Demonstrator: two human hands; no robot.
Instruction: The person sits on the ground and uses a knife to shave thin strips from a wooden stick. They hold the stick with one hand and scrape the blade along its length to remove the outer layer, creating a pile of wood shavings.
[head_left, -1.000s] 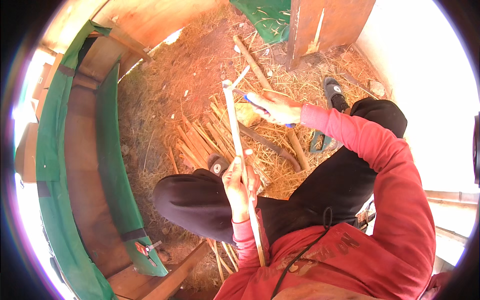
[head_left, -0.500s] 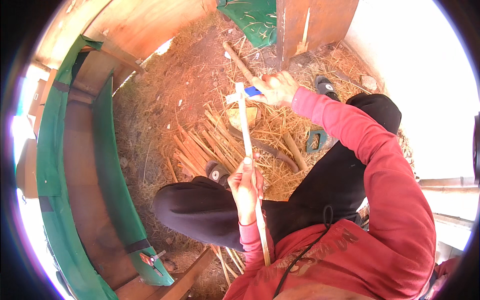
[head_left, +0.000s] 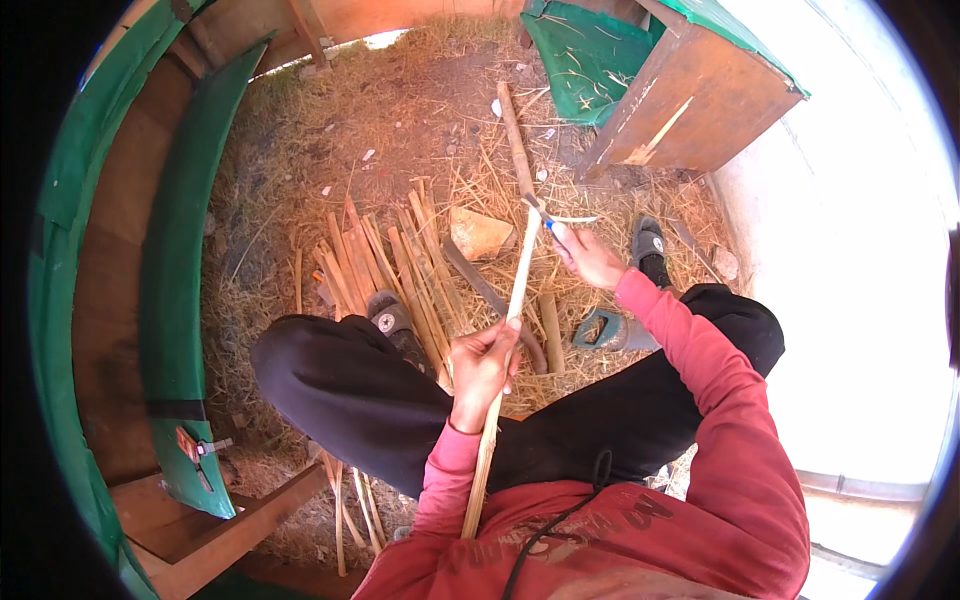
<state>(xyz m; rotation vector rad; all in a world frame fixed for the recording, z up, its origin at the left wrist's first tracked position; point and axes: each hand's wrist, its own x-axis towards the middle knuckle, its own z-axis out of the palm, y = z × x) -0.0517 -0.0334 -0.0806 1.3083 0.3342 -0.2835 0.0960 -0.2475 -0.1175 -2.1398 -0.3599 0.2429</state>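
Observation:
A pale, peeled wooden stick (head_left: 523,270) slants from my lap away over the ground. My left hand (head_left: 482,368) is closed around its middle, thumb along the top. At its far end my right hand (head_left: 594,256) grips a blue-handled knife (head_left: 549,222), the dark blade against the wood. A thin pale strip of wood (head_left: 575,219) lies or sticks out beside the blade; whether it is attached I cannot tell. Beyond the stick's tip a rough brown pole (head_left: 514,140) lies on the ground, seeming to meet it in the picture.
Between my feet are several split wood slats (head_left: 352,262), a yellowish stone (head_left: 480,234), a curved machete (head_left: 472,270), a short wood piece (head_left: 550,332) and a green-handled saw (head_left: 598,330). A green-covered wooden trough (head_left: 180,300) stands left; a wooden box (head_left: 690,105) stands far right.
My right hand with the knife has drawn nearer to me and turned, its blade now at the stick's tip. The whole view has shifted; my left hand keeps its hold.

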